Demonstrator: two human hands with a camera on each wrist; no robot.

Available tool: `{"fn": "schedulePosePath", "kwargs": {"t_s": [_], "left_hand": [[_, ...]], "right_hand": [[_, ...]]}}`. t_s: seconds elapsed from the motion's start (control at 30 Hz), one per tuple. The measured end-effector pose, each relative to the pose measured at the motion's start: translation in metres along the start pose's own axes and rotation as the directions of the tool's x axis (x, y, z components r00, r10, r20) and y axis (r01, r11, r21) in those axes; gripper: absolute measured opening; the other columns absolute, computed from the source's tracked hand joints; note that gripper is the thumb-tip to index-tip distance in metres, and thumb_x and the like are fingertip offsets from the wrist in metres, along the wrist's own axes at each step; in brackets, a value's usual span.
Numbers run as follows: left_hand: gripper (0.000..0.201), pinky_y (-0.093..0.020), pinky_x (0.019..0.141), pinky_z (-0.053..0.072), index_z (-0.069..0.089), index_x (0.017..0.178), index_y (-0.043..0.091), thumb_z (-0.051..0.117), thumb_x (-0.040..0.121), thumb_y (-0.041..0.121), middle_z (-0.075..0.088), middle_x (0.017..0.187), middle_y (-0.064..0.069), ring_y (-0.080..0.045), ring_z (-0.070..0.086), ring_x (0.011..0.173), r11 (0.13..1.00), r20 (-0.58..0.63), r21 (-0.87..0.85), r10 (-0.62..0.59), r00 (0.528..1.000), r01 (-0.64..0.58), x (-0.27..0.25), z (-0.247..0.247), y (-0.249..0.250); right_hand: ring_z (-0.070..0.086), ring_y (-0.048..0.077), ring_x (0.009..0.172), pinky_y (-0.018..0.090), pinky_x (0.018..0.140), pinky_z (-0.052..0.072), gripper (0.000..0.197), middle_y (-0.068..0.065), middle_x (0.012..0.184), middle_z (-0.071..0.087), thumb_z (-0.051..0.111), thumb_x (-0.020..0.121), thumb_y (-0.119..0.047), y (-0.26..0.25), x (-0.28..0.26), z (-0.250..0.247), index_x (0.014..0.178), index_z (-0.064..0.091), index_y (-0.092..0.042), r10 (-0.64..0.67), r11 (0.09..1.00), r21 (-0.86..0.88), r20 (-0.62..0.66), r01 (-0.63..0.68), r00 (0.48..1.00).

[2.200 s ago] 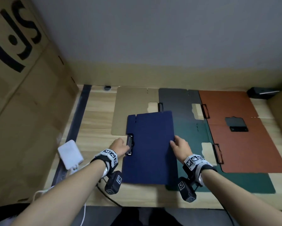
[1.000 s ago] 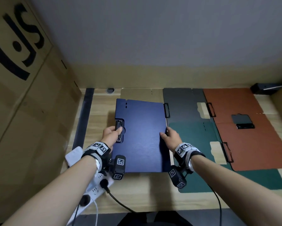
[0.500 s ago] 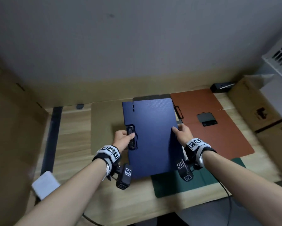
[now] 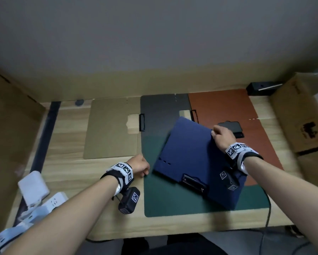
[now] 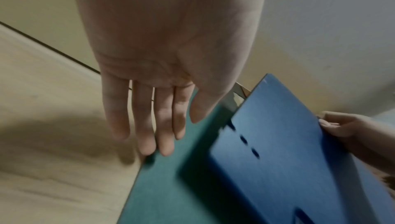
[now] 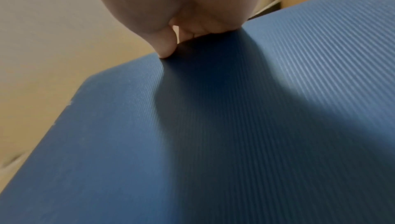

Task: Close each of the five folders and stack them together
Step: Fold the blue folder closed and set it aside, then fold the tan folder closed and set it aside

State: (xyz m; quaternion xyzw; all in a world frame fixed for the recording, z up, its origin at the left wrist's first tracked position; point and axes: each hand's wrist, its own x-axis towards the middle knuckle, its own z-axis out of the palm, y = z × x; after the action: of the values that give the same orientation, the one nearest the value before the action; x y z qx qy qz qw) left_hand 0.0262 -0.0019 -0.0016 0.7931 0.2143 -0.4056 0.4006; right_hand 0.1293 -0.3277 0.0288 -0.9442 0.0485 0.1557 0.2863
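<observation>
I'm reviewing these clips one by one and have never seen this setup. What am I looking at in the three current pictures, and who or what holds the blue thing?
No machine here: a person works with bare hands, wearing a camera on the head and one on each wrist. The head view looks down on a wooden table. On it lie open folders: tan, black, green and rust-red. The closed blue folder lies askew over the green one. The right hand grips its far edge; the right wrist view shows the fingers curled on that edge. The left hand holds nothing, its fingers straight by the green folder's edge.
</observation>
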Motion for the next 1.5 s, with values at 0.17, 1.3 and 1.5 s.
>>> {"fn": "schedulePosePath", "kwargs": {"t_s": [0.17,1.3,1.5], "left_hand": [[0.019,-0.022,0.054,0.045,0.066,0.081,0.007,0.049,0.090,0.008,0.074,0.075,-0.011,-0.021,0.063,0.058,0.996,-0.144,-0.054,-0.073,0.987,0.065,0.007,-0.009,-0.014],[0.052,-0.033,0.061,0.042,0.055,0.104,0.009,0.030,0.097,0.055,0.069,0.092,-0.011,-0.033,0.066,0.084,0.749,-0.439,0.657,0.283,0.853,0.089,0.140,-0.090,0.059],[0.015,-0.034,0.061,0.038,0.059,0.097,0.008,0.045,0.094,0.014,0.067,0.093,-0.009,-0.032,0.066,0.085,0.576,-0.293,0.817,0.398,0.869,0.012,0.128,-0.099,0.068]], "right_hand": [[0.056,0.032,0.081,0.038,0.072,0.044,0.014,0.009,0.082,0.063,0.046,0.092,-0.010,-0.009,0.019,0.019,0.086,0.059,-0.011,-0.152,0.970,-0.152,0.237,0.191,0.959],[-0.003,0.019,0.152,0.040,0.122,0.012,0.092,-0.002,0.165,-0.006,0.067,0.081,-0.055,-0.096,0.098,0.133,0.154,0.016,-0.032,-0.296,0.866,-0.280,0.381,0.415,0.876],[-0.013,0.018,0.151,0.040,0.120,0.014,0.094,0.000,0.164,-0.015,0.068,0.083,-0.047,-0.101,0.095,0.140,0.155,0.009,-0.030,-0.250,0.871,-0.301,0.406,0.387,0.879]]}}
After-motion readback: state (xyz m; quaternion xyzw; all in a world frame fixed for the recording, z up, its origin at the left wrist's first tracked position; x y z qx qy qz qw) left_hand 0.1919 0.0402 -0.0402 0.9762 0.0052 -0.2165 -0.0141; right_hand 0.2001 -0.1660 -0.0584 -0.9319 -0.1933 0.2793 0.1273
